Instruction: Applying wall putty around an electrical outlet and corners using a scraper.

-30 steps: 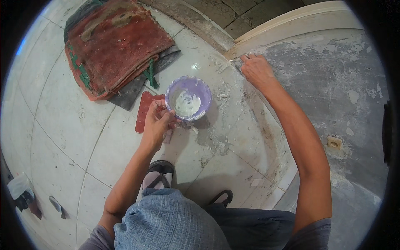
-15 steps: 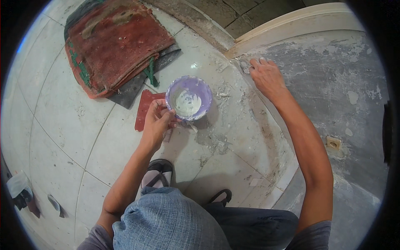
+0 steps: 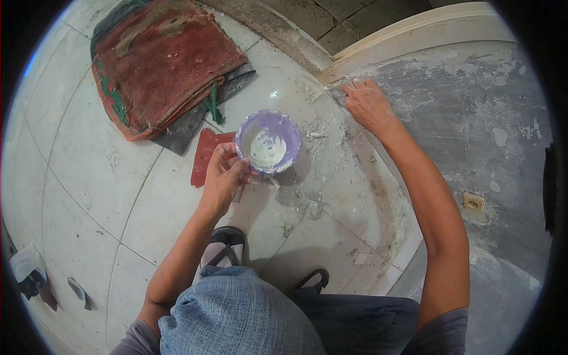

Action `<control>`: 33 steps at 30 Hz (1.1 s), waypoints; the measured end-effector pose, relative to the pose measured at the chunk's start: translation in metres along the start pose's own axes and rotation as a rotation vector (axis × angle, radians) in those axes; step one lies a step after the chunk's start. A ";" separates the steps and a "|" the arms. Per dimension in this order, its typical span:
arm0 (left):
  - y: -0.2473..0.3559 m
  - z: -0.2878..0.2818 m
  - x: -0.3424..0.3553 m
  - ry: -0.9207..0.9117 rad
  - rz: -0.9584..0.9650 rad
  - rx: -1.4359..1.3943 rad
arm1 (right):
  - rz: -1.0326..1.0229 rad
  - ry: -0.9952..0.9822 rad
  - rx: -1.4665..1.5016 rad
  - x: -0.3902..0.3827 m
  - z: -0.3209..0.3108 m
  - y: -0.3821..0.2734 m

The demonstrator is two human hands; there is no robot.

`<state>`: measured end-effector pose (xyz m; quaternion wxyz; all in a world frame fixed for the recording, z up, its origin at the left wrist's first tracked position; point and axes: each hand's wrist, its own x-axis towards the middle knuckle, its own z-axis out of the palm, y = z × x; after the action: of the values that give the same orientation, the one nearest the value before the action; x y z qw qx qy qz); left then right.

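My left hand (image 3: 222, 176) grips the near left rim of a purple bowl (image 3: 288, 133), its thumb and fingers pinching the edge. White paste lies in the bowl's bottom and smears its rim. Beside that hand is a flat red piece (image 3: 205, 155) with straight edges; whether the hand touches it I cannot tell. My right hand (image 3: 368, 107) reaches to the low corner where the grey, patchy wall (image 3: 449, 112) meets the cream door frame (image 3: 414, 36). Its fingers are closed and press at the wall's foot. Anything they hold is too hidden to name.
A worn red mat (image 3: 171, 65), folded with green trim, lies far left on the white tiled floor (image 3: 77, 148). Plaster crumbs (image 3: 310, 204) litter the tiles along the wall. A socket (image 3: 473, 202) sits in the wall. Scraps (image 3: 32, 269) lie at lower left.
My right hand has shifted slightly left along the foot of the wall, toward the door frame's corner. My left hand and the bowl have stayed nearly still.
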<state>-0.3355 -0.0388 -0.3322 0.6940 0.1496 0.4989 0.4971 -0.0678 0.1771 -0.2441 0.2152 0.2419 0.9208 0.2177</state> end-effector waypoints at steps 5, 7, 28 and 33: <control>0.001 0.000 -0.001 0.001 -0.018 0.014 | 0.006 0.002 -0.012 0.011 0.004 0.001; 0.001 0.000 -0.001 -0.001 -0.019 0.005 | 0.041 -0.068 -0.040 0.015 0.005 0.001; 0.000 0.001 -0.002 -0.019 -0.031 -0.023 | 0.159 -0.138 -0.030 0.009 -0.023 0.003; 0.000 0.000 -0.003 -0.021 -0.020 -0.033 | 0.196 -0.107 0.031 -0.001 -0.027 0.003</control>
<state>-0.3353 -0.0411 -0.3305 0.7064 0.1382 0.4848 0.4969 -0.0792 0.1707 -0.2208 0.2382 0.3452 0.8831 0.2101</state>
